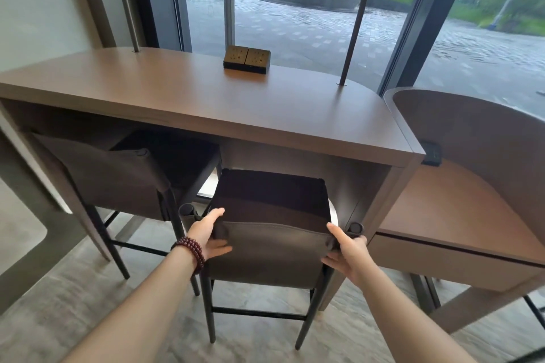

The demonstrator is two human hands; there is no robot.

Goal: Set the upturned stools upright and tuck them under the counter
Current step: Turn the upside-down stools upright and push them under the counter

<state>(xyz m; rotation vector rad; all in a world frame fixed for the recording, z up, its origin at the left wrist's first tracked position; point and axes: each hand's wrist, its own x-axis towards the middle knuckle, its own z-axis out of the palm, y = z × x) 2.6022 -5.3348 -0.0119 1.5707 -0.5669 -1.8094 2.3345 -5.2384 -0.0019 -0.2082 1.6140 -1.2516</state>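
A dark stool (269,212) with a low fabric backrest stands upright on its black legs, its seat partly under the brown counter (188,97). My left hand (208,234) grips the left end of the backrest, a bead bracelet on its wrist. My right hand (348,250) grips the right end of the backrest, by the round post cap. A second stool (118,174) of the same kind stands upright to the left, its seat tucked under the counter.
A black socket box (246,59) sits on the counter near the window. Two lamp posts (352,38) rise from the counter top. A lower curved desk (460,215) adjoins on the right. The counter's side panel (380,200) stands close beside the held stool.
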